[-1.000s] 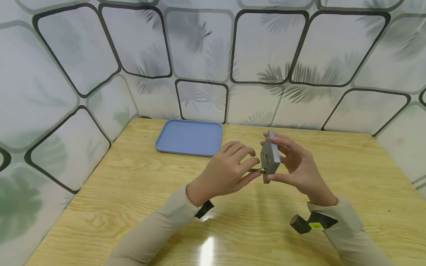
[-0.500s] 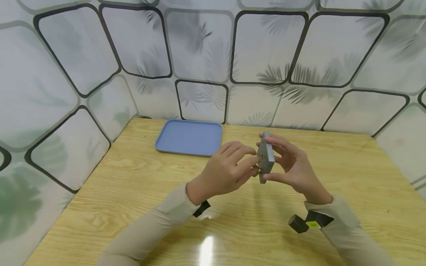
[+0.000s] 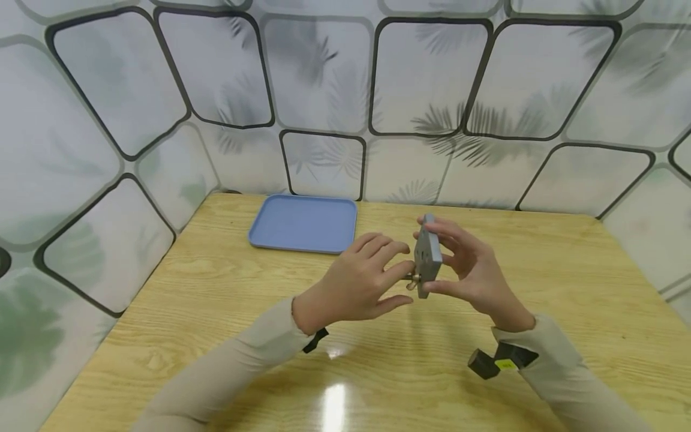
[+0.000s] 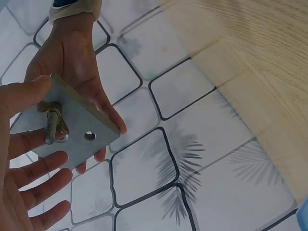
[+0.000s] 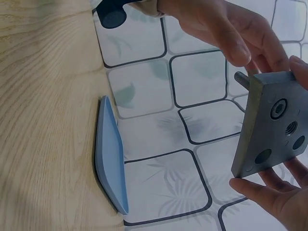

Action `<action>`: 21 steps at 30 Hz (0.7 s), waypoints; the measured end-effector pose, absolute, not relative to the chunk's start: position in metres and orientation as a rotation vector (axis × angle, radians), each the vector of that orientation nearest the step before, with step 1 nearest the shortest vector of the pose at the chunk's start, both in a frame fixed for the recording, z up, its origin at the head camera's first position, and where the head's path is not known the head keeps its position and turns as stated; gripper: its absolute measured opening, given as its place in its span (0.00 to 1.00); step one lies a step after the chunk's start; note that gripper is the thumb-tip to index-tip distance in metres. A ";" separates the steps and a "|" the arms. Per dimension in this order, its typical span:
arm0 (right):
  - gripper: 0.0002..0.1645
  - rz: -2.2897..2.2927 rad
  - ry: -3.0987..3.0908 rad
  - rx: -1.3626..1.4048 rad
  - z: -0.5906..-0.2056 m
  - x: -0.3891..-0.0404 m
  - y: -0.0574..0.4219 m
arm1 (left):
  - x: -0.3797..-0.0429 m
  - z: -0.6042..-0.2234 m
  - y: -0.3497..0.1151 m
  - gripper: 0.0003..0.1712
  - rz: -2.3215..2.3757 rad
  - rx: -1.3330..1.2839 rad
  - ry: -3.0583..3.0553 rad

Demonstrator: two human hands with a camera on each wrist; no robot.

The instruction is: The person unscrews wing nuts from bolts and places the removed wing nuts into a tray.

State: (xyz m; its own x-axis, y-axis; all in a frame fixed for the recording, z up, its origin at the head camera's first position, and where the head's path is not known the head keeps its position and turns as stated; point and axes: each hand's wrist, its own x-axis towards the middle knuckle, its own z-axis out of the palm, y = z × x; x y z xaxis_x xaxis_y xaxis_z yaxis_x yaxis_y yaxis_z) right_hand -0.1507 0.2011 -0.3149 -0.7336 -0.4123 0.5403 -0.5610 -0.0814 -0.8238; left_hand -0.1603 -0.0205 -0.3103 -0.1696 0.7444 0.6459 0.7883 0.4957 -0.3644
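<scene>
In the head view, my right hand [image 3: 477,273] holds a thick grey metal plate [image 3: 430,257] on edge, thumb low and fingers high on it. A threaded bolt [image 4: 51,129] sticks out of the plate's left side, with a brass wing nut [image 4: 63,122] on it close to the face. Beside the nut is my left hand [image 3: 353,285], its index finger reaching to the bolt and nut, its thumb spread away below. The plate's other face, in the right wrist view, carries a recessed socket head [image 5: 278,109] and several holes.
A blue tray [image 3: 303,223] lies at the back left of the wooden table [image 3: 227,300]. Patterned fabric walls [image 3: 329,72] rise behind and at the left. Each wrist wears a black camera mount, the right one [image 3: 502,360] hanging below the forearm.
My left thumb has moved off the bolt and opened downward, and the wing nut now shows. The plate has moved slightly left, still in my right hand.
</scene>
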 end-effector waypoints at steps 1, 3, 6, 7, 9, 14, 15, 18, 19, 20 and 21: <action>0.47 1.943 -2.047 1.089 -0.315 -0.151 0.201 | -0.160 -0.311 -0.021 0.22 -0.063 -1.266 -1.942; 0.47 1.946 -2.052 1.076 -0.316 -0.150 0.200 | -0.160 -0.311 -0.021 0.21 -0.048 -1.262 -1.959; 0.47 1.949 -2.053 1.076 -0.317 -0.150 0.199 | -0.160 -0.311 -0.022 0.18 -0.056 -1.251 -1.965; 0.47 1.951 -2.048 1.082 -0.317 -0.150 0.199 | -0.160 -0.311 -0.022 0.17 -0.065 -1.247 -1.964; 0.47 1.953 -2.040 1.094 -0.318 -0.150 0.199 | -0.160 -0.311 -0.022 0.16 -0.088 -1.237 -1.957; 0.47 1.957 -2.016 1.122 -0.320 -0.150 0.197 | -0.161 -0.310 -0.022 0.13 -0.146 -1.220 -1.922; 0.47 1.958 -2.014 1.124 -0.320 -0.150 0.197 | -0.161 -0.310 -0.022 0.13 -0.154 -1.218 -1.914; 0.47 1.962 -2.010 1.129 -0.321 -0.150 0.196 | -0.161 -0.310 -0.021 0.11 -0.175 -1.208 -1.893; 0.47 1.964 -2.010 1.130 -0.320 -0.150 0.196 | -0.161 -0.309 -0.020 0.11 -0.179 -1.203 -1.887; 0.47 1.964 -2.010 1.130 -0.320 -0.150 0.196 | -0.160 -0.309 -0.020 0.11 -0.181 -1.199 -1.882; 0.47 1.965 -2.012 1.127 -0.320 -0.149 0.196 | -0.160 -0.309 -0.019 0.10 -0.182 -1.195 -1.880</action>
